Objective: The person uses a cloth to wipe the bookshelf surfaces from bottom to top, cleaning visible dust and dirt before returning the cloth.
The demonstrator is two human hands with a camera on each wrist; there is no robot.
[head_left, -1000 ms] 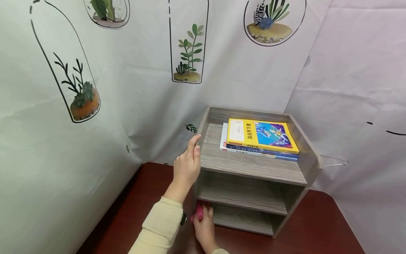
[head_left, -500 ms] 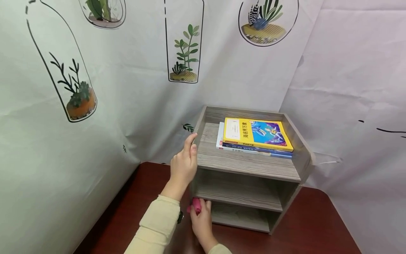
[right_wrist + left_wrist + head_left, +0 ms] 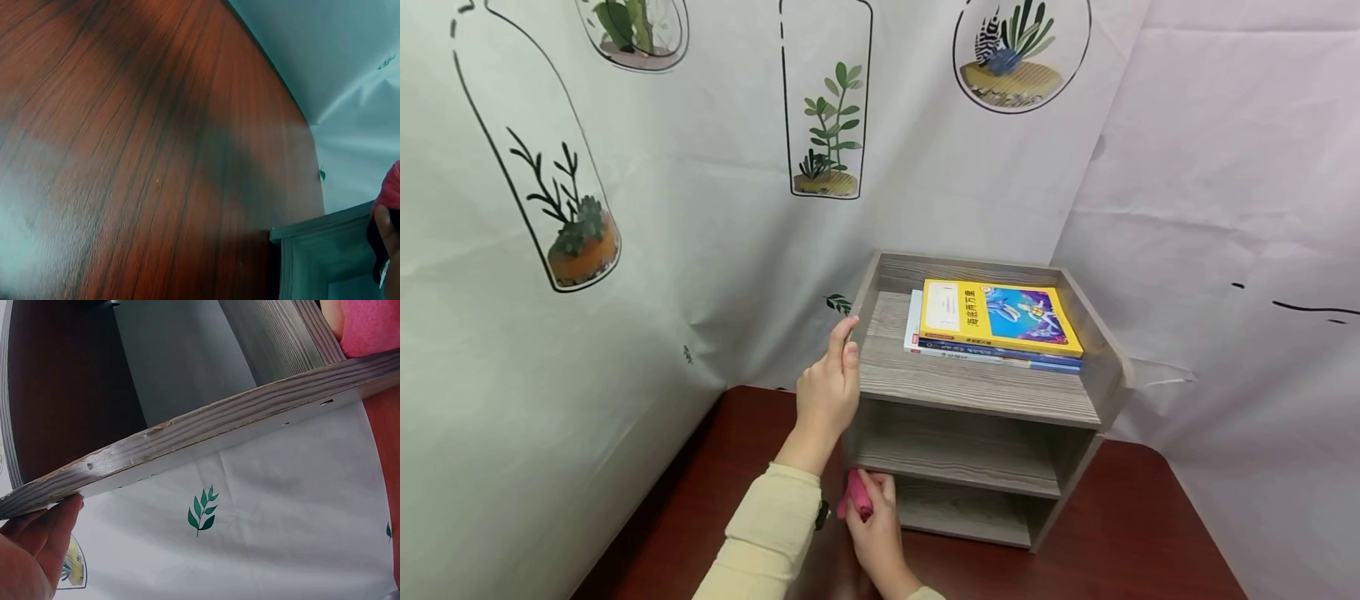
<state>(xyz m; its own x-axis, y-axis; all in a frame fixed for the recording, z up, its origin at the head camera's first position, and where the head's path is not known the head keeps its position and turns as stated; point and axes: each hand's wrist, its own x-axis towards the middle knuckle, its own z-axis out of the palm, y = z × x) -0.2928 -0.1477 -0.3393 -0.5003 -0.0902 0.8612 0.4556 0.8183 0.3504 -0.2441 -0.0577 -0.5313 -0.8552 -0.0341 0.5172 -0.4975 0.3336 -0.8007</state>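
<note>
A grey wood-grain shelf unit (image 3: pixel 958 408) stands on the dark red table. The left hand (image 3: pixel 827 396) holds the upper part of its left side panel, and in the left wrist view the fingers of the left hand (image 3: pixel 34 550) lie against the panel's edge. Lower down, the right hand (image 3: pixel 877 529) grips a pink cloth (image 3: pixel 857 493) at the panel's front edge, beside the lowest compartment. Part of the pink cloth (image 3: pixel 390 190) and the right hand (image 3: pixel 392 250) show at the right border of the right wrist view.
On the top shelf lies a small stack of books, a yellow one (image 3: pixel 955 312) uppermost. Light fabric with printed plants (image 3: pixel 715 208) hangs behind and to the left. The table (image 3: pixel 1120 517) extends to both sides of the unit.
The head view has shifted, so the unit sits further left in it. The right hand's cloth now shows more on the panel's outer side. The left hand keeps its hold.
</note>
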